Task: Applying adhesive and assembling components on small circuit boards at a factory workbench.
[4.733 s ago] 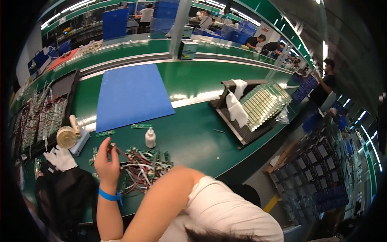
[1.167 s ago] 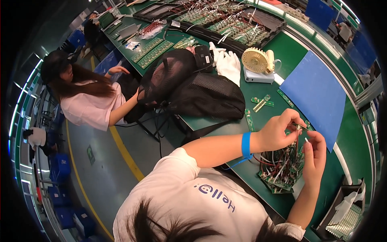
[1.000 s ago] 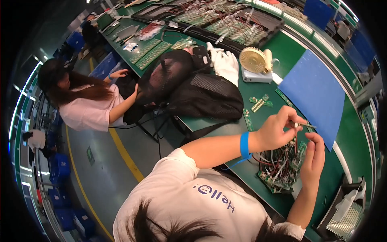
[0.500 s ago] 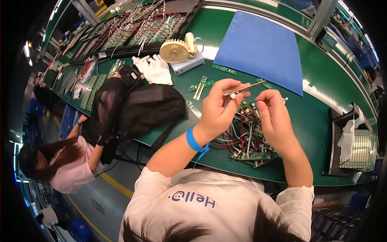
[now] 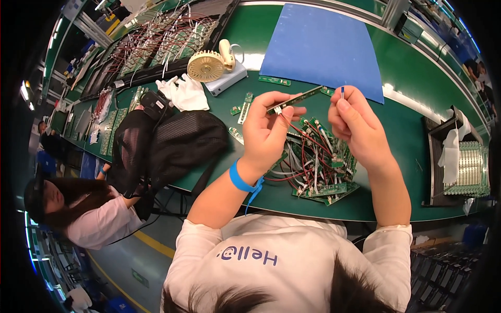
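In my left hand [image 5: 263, 133], pinched between thumb and fingers, is a narrow green circuit board [image 5: 302, 99] held tilted above the table. A white plug with red and dark wires [image 5: 284, 112] sits at its near end by my thumb. My right hand [image 5: 359, 125] is closed on a small white ribbon cable [image 5: 342, 93] with a blue tip, which sticks up past the thumb. The two hands are apart. Below them lies a tangled pile of wired circuit boards [image 5: 323, 190], with red, white and dark wires, partly hidden by my hands.
A blue mat [image 5: 323, 52] lies at the back. Left are a beige fan [image 5: 206, 67] on a pale box, white gloves [image 5: 188, 96] and a black mesh bag [image 5: 185, 141]. A rack of boards [image 5: 464, 164] stands right. Another person [image 5: 99, 214] sits at the left.
The whole view has shifted slightly. My right hand has turned and moved away from the board, and the blue-tipped ribbon cable now shows in it. My left hand still holds the board.
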### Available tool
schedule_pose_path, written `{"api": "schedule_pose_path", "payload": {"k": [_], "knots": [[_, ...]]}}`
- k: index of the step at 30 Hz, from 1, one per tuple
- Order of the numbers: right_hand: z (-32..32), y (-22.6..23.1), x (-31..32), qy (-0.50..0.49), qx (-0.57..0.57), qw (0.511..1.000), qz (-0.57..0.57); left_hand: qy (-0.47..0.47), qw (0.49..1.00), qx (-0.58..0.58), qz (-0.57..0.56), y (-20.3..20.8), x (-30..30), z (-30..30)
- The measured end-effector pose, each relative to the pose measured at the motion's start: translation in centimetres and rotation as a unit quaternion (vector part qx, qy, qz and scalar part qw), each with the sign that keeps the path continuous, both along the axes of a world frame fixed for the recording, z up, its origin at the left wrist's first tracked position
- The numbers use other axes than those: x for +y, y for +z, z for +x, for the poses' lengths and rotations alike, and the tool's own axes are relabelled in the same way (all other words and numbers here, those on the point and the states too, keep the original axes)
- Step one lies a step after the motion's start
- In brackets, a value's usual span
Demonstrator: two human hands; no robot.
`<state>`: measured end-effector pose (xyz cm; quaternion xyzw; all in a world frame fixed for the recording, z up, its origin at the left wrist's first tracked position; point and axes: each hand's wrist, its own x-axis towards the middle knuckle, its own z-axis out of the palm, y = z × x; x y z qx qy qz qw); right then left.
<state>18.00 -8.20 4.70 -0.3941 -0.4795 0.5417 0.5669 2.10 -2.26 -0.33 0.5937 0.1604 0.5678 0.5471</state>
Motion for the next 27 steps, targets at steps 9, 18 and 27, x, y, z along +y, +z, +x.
{"api": "schedule_pose_path", "payload": {"k": [9,18,27], "knots": [[0.1,0.5,0.0,0.019,-0.02,0.999,0.035,0.006,1.0,0.018,0.011,0.1,0.2,-0.1],[-1.7,0.3,-1.0,-0.067,-0.285,0.949,0.117,-0.093,0.993,-0.033,-0.058,0.4,0.0,0.3],[-1.7,0.2,-1.0,-0.111,-0.336,0.928,0.12,-0.18,0.973,-0.03,-0.141,0.3,-0.7,0.3]]}}
